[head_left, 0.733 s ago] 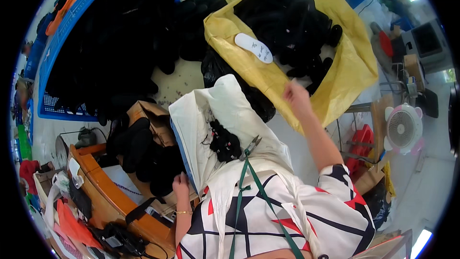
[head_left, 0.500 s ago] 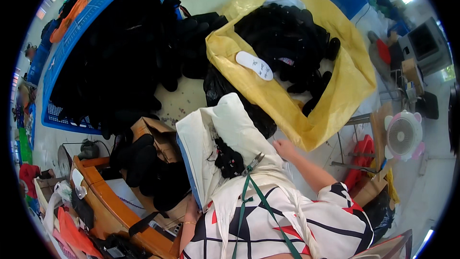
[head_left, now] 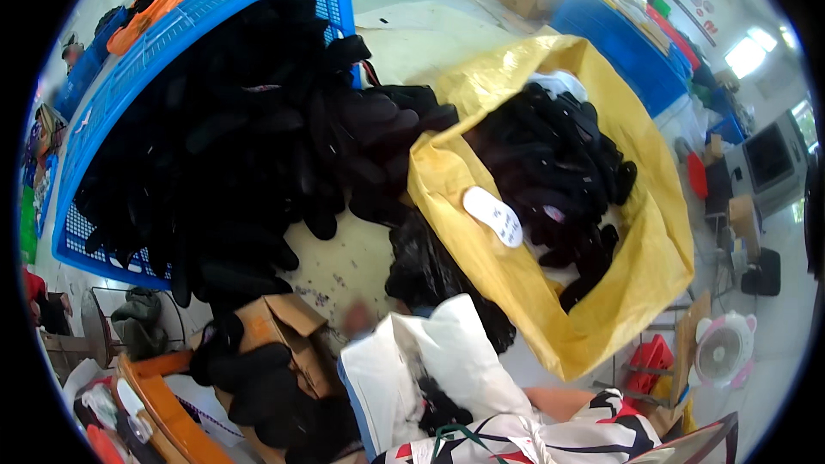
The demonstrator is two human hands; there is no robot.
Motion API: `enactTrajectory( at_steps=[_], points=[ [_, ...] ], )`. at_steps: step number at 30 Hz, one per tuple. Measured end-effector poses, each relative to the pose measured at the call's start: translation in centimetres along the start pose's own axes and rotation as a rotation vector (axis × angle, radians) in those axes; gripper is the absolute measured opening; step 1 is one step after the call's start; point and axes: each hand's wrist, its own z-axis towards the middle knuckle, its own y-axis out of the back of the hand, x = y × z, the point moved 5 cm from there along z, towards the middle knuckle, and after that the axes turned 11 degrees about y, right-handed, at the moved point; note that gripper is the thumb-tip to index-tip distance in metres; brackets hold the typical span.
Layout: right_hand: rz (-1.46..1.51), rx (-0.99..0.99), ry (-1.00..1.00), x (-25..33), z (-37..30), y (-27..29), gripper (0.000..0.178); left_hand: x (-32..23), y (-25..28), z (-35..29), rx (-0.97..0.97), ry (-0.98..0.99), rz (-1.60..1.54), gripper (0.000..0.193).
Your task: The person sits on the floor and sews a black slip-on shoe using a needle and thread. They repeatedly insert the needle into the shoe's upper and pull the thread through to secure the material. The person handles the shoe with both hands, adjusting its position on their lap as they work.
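My right forearm (head_left: 559, 399) lies along the right side of the white cloth (head_left: 485, 352) over my lap, and its hand is hidden behind that cloth. My left hand is not in view. In a fold of the cloth sits a small black bundle (head_left: 443, 404). A green cord (head_left: 460, 431) crosses my lap just below it. A blurred, skin-toned shape (head_left: 359, 318) shows beyond the cloth, and I cannot tell what it is. A black plastic bag (head_left: 421, 262) lies ahead of my lap, beside a large open yellow sack (head_left: 550, 318).
Black shoe-shaped pieces (head_left: 223, 180) fill the blue crate (head_left: 77, 163) and spill towards the sack, which holds more. A white insole (head_left: 493, 216) lies on the sack's near side. A cardboard box (head_left: 279, 326) and wooden chair (head_left: 172, 404) stand left; a fan (head_left: 722, 351) stands right.
The view has tilted up, so my lap and the containers sit lower in it. My right hand has gone out of sight behind the cloth. The metal snips no longer show.
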Motion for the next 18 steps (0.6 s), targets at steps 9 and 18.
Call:
enactTrajectory(
  at_steps=[9, 18],
  points=[
    [-0.032, 0.038, 0.044, 5.4, 2.2, 1.9, 0.044, -1.9, -0.3, -1.2, 0.012, 0.046, -0.113, 0.062],
    [-0.090, 0.041, 0.245, 5.6, 2.0, 3.3, 0.043, 5.2, 0.9, -3.6, 0.071, 0.058, -0.305, 0.063]
  ],
)
